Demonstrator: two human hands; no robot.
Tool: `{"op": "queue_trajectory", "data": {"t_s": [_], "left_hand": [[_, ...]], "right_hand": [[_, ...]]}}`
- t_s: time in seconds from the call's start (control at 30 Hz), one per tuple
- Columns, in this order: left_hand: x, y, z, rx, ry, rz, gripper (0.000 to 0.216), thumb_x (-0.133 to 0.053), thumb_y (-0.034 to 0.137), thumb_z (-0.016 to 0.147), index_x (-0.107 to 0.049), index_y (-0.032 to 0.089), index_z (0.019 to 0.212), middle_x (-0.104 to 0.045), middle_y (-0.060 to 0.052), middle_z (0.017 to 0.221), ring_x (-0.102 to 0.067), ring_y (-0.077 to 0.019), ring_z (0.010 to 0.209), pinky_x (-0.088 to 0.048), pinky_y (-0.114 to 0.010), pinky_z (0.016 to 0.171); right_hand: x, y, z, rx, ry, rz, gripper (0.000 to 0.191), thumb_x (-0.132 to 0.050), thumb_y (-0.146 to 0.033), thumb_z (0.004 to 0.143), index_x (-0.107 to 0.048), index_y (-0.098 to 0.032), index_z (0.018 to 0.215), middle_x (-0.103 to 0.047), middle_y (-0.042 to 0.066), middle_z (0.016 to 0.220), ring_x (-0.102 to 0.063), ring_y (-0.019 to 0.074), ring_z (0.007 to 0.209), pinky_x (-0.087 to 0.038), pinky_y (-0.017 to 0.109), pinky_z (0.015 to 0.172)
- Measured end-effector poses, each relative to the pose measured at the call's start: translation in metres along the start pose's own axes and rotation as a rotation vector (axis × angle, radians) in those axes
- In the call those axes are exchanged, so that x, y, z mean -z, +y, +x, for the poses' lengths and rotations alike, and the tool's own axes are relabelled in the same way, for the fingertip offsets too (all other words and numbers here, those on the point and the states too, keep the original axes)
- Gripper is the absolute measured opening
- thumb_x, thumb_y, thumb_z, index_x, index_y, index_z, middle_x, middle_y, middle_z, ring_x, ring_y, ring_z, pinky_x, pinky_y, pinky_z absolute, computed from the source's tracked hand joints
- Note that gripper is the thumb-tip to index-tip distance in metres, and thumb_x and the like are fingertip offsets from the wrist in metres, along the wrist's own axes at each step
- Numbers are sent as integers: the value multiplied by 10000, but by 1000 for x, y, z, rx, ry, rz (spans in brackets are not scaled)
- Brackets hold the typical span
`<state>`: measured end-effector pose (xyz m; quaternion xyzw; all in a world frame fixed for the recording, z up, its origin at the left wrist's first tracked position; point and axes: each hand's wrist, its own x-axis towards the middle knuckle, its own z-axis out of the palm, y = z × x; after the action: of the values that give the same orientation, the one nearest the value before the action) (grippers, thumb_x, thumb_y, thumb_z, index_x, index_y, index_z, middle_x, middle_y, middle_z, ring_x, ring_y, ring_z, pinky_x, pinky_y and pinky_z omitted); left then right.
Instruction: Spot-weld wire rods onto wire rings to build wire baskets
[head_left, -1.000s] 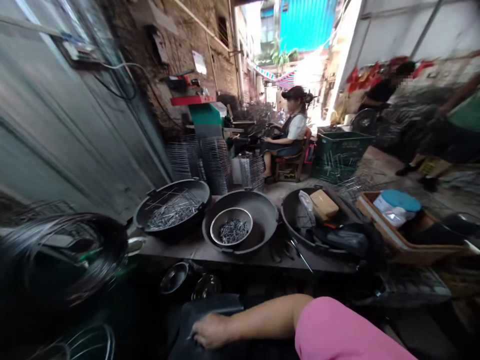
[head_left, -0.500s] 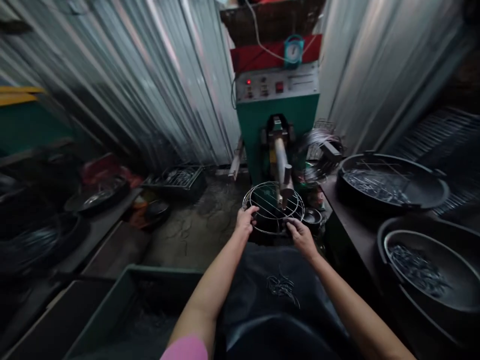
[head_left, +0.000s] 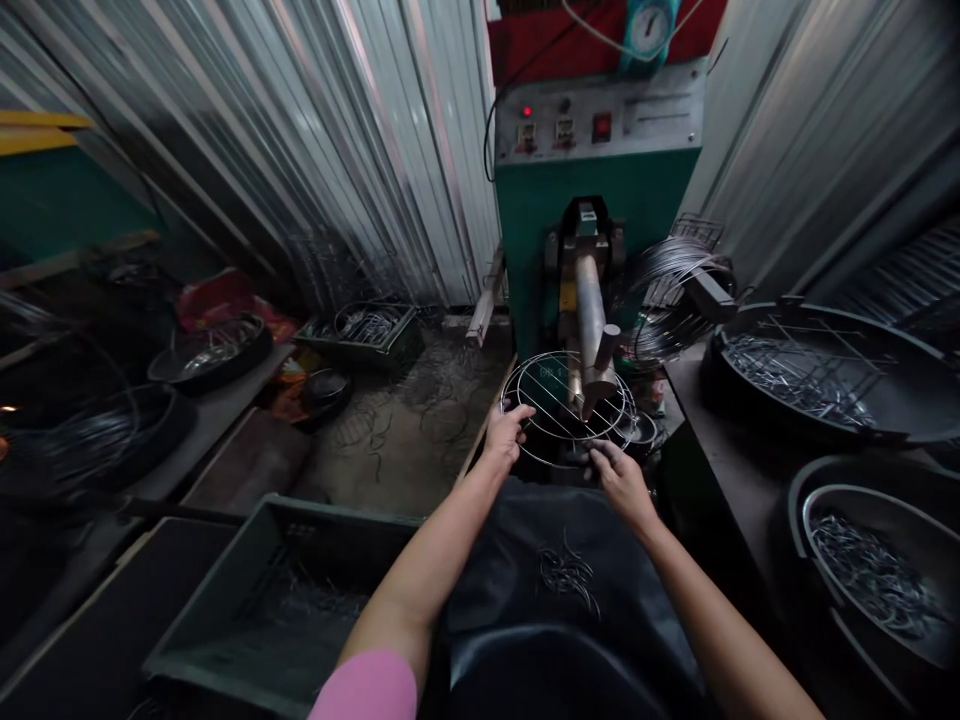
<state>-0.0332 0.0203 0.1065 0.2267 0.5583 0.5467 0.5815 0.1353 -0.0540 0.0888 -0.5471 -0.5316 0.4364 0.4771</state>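
A round wire rack [head_left: 541, 382] lies under the metal arm of a green welding machine [head_left: 596, 190]. My left hand [head_left: 505, 435] grips the rack's left rim with curled fingers. The rack's near rim is pinched by my right hand [head_left: 619, 478]. The machine's arm [head_left: 590, 320] presses down near the rack's middle. A small bunch of bent wire pieces [head_left: 566, 575] rests on the dark apron over my lap.
On the table at right stand a black pan of wire rods [head_left: 817, 370] and a bowl of small wire pieces [head_left: 877, 575]. A wire coil [head_left: 671, 295] hangs beside the machine. A grey crate [head_left: 285, 590] sits at lower left. Corrugated metal walls close in behind.
The view swung from the street and the table of pans round to the machine. Both hands came up onto the wire rack and have since held it nearly still.
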Motion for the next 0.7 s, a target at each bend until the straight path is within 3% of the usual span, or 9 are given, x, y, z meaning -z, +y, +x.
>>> {"op": "queue_trajectory", "data": {"t_s": [0.3, 0.7], "left_hand": [[6, -1, -2, 2, 36, -35, 461, -685, 193, 494, -453, 184, 893, -443, 84, 577, -290, -13, 380, -180, -162, 378], [5, 7, 0, 3, 88, -78, 429, -708, 175, 501, -457, 181, 848, -447, 86, 541, -358, -31, 371, -169, -161, 352]], "right_hand": [[-1, -8, 0, 26, -1, -45, 405, -471, -531, 768, -563, -160, 902, -595, 35, 705, -527, 117, 521, -425, 251, 527], [-5, -12, 6, 89, 14, -120, 344, -451, -464, 793, -572, -158, 895, -595, 28, 679, -526, 125, 513, -424, 255, 521]]}}
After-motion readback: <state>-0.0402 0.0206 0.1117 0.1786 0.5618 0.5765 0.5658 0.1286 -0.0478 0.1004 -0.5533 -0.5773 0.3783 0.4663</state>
